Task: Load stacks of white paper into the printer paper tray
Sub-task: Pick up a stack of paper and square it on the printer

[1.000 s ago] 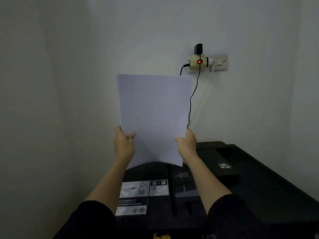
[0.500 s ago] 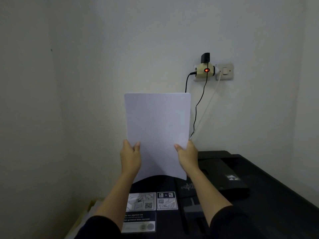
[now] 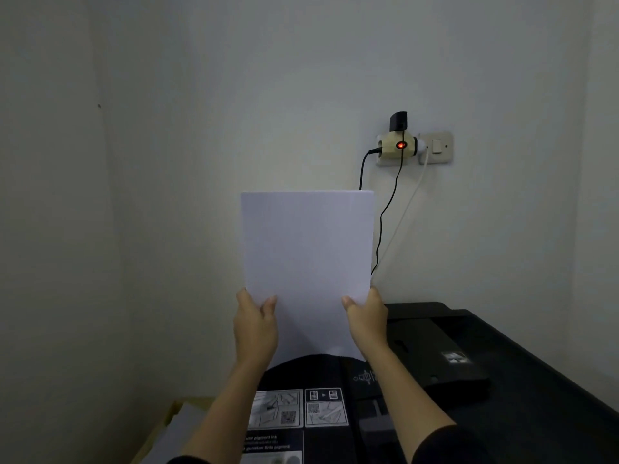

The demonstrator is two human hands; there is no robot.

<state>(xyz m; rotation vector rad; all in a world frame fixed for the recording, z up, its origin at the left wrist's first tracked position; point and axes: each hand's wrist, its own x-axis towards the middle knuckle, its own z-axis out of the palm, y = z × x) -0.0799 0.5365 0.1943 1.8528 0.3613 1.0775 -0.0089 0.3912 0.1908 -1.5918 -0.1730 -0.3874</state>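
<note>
A pale, dimly lit wall point(image 3: 167, 128) fills the view above and behind both of your hands. Below them and stretching off to the right of your right hand sits the black printer point(image 3: 502, 413), its lid closed flat.

Between your hands you hold the stack of white paper point(image 3: 306, 256) upright, long side vertical. Its bottom edge is hidden behind the printer's curved black rear flap point(image 3: 318, 366), just under your wrists, so you cannot tell whether it touches the tray.

Your left hand point(image 3: 256, 329) grips the sheet's lower left edge, thumb on the front face and fingers behind. Your right hand point(image 3: 366, 323) grips the lower right edge the same way.

Below your left forearm, a pile of white paper point(image 3: 181, 426) lies in a tan box beside the printer. Between your forearms, an instruction label point(image 3: 278, 408) with diagrams is stuck on the flap.

Above your right hand, a cream plug adapter point(image 3: 398, 145) with a glowing red light sits in the wall socket, a black charger point(image 3: 398, 120) on top. A black cable point(image 3: 385, 209) and a white cable point(image 3: 402, 216) hang down behind the paper. A light switch point(image 3: 436, 147) is just right of the adapter.
</note>
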